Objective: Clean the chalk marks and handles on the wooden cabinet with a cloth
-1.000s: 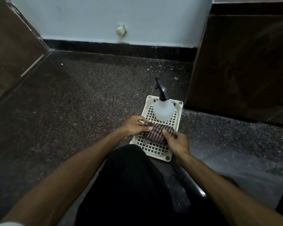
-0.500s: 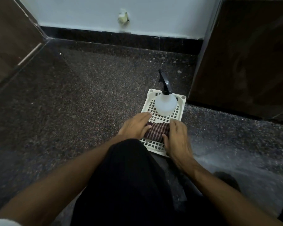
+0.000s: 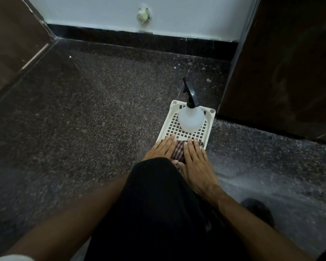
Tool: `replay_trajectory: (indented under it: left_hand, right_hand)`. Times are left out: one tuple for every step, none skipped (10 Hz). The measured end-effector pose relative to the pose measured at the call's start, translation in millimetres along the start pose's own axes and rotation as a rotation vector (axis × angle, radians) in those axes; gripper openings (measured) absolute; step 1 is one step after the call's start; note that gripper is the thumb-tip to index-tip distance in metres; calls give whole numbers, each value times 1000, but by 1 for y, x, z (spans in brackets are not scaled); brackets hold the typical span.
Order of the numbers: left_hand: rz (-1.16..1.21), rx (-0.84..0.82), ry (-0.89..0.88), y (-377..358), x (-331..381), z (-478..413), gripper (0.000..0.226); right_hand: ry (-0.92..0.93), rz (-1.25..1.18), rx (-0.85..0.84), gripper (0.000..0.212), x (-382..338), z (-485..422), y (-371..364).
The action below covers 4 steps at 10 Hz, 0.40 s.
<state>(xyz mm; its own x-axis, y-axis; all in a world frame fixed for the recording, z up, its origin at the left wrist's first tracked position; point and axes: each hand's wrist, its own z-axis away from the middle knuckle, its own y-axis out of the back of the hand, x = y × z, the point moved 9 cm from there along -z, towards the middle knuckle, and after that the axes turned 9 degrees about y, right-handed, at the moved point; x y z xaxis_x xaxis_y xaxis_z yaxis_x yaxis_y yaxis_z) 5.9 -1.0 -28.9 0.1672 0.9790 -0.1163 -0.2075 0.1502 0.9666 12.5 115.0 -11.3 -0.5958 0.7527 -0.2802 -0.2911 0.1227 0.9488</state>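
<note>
Striped woven cloth (image 3: 177, 152); white plastic lattice tray (image 3: 209, 117); translucent plastic spray bottle (image 3: 191, 119); speckled polished stone floor (image 3: 102, 110); dark wooden cabinet (image 3: 282, 63).

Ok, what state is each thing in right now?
tray: flat on the floor.
striped cloth: on the tray's near end, under both hands.
spray bottle: upright on the tray's far end, untouched.
left hand: fingers straight, pressing the cloth.
right hand: fingers straight, pressing the cloth.
cabinet: dark panel, no chalk marks visible.

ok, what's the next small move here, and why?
Probably curl the fingers round the cloth and lift it off the tray. Both the left hand and right hand lie flat on it, gripping nothing, and the wooden cabinet to the right is untouched.
</note>
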Motion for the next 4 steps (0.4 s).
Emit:
replay_trajectory:
  left_hand:
    - [-41, 32, 40, 12, 0, 4, 74]
    - [-10, 19, 66, 36, 6, 12, 74]
    - [25, 5, 85, 72, 11, 20, 75]
    - [44, 38, 102, 117, 20, 24, 74]
  right_hand:
    - [1, -34, 25, 69, 5, 3, 8]
    - [-4, -42, -22, 68, 4, 11, 22]
    - [-21, -41, -42, 67, 3, 19, 50]
    - [-55, -30, -21, 68, 2, 30, 90]
